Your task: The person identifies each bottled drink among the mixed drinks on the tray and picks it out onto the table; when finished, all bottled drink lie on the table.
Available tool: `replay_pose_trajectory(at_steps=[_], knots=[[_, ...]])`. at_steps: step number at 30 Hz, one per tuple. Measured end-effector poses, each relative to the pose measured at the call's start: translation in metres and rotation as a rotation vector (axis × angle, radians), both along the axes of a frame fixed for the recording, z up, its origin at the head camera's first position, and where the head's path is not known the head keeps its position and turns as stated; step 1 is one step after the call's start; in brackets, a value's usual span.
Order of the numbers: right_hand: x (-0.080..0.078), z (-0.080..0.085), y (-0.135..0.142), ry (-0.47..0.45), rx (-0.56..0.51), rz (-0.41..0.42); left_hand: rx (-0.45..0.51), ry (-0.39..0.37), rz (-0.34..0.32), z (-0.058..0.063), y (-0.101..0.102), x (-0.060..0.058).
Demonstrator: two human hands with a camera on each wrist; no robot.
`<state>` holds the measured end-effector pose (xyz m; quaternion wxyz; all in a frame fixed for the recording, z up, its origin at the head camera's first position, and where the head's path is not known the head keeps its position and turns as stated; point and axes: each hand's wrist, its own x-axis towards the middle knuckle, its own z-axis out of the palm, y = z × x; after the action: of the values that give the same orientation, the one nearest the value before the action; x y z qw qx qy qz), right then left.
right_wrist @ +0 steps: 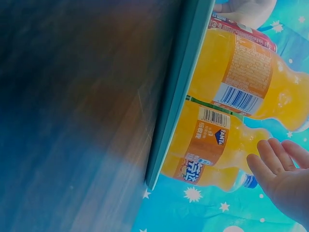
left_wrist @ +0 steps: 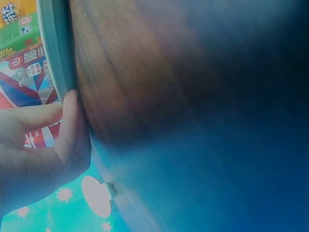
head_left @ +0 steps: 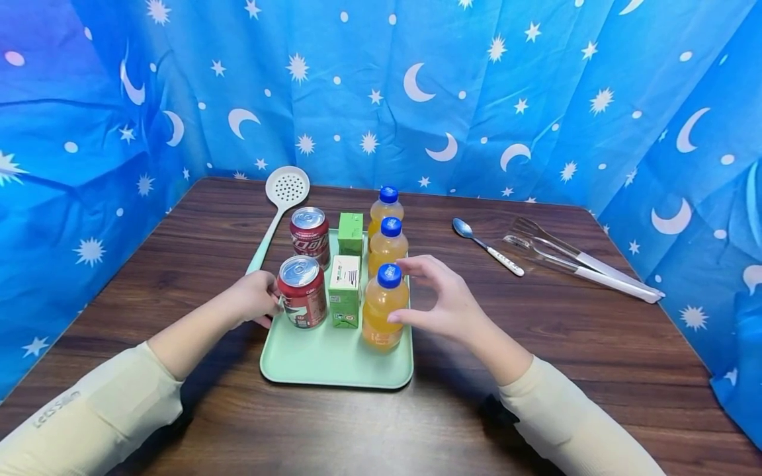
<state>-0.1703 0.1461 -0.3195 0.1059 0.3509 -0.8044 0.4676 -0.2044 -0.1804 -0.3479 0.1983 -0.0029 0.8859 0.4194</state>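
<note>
A pale green tray (head_left: 336, 370) lies on the table in the head view. My left hand (head_left: 253, 297) is at its left side, and in the left wrist view the thumb and fingers pinch the tray's rim (left_wrist: 57, 53). Beside that hand stands a red soda can (head_left: 303, 301), with a second can (head_left: 309, 241) behind it. Two green drink cartons (head_left: 344, 301) form the middle row. On the right are three orange soda bottles with blue caps, the front bottle (head_left: 381, 324) nearest me. My right hand (head_left: 443, 301) is beside the bottles, fingers extended and thumb right at the front bottle.
A skimmer (head_left: 288, 187) with a pale green handle lies left of the tray. Right of the tray lie a spoon (head_left: 488, 250) and a pair of tongs (head_left: 595, 268) with white handles. A blue star-patterned curtain (head_left: 369, 86) hangs behind the wooden table (head_left: 536, 330).
</note>
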Motion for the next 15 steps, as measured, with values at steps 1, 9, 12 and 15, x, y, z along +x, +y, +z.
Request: replay_pose_trajectory(at_steps=[1, 9, 12, 15], knots=[[-0.0002, -0.0002, -0.0003, 0.0, 0.002, -0.001, 0.0, -0.001, -0.001, 0.0002, 0.0, -0.0001], [-0.0027, -0.0025, -0.0025, -0.012, 0.004, 0.008, -0.004, -0.009, -0.005, 0.0016, 0.0004, -0.0003], [-0.0041, -0.0032, -0.0034, -0.016, -0.002, 0.024, -0.002, -0.008, -0.006, 0.0016, 0.0004, -0.0002], [-0.0039, -0.0023, -0.0053, -0.019, -0.002, 0.031, -0.004, -0.009, -0.006, 0.0014, 0.0003, -0.0002]])
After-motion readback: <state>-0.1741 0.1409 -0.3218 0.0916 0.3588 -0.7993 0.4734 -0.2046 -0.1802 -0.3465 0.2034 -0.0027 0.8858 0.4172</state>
